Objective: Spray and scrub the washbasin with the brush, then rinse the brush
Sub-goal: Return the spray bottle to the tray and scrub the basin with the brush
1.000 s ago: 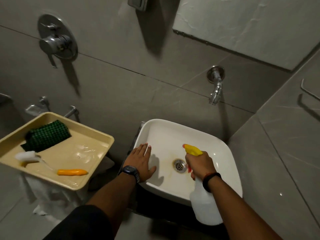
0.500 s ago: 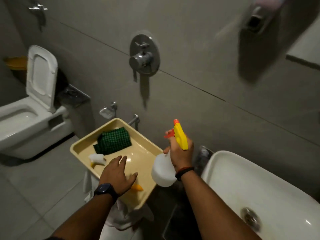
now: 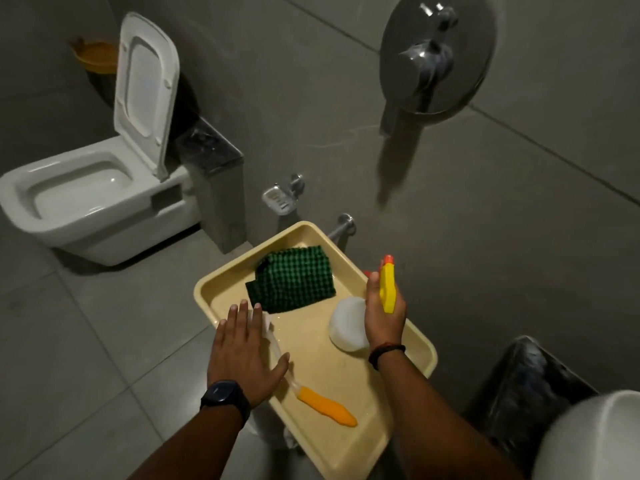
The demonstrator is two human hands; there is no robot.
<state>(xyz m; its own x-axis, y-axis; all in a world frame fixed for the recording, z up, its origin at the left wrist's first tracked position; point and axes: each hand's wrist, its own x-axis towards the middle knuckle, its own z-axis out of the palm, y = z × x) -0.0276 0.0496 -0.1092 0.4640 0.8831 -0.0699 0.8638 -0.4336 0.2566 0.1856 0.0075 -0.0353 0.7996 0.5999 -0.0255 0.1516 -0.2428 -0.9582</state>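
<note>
A cream tray (image 3: 408,344) stands below me. In it lies a brush with an orange handle (image 3: 327,407) and a white head, its head end hidden under my left hand (image 3: 242,355). That hand hovers flat with fingers spread, holding nothing. My right hand (image 3: 382,313) grips a spray bottle (image 3: 348,327) with a white body and yellow trigger head, held low over the tray's right side. Whether the bottle touches the tray is unclear. Only a corner of the white washbasin (image 3: 588,441) shows at the bottom right.
A folded green checked cloth (image 3: 294,282) lies at the tray's far end. A white toilet (image 3: 86,199) with raised lid stands at the left. A chrome shower mixer (image 3: 433,53) and a soap holder (image 3: 280,199) are on the grey tiled wall. A dark shelf (image 3: 526,386) sits beside the basin.
My view swung left from the washbasin to the tray. My right hand carried the spray bottle from over the basin down over the tray. My left hand left the basin rim and now covers the brush.
</note>
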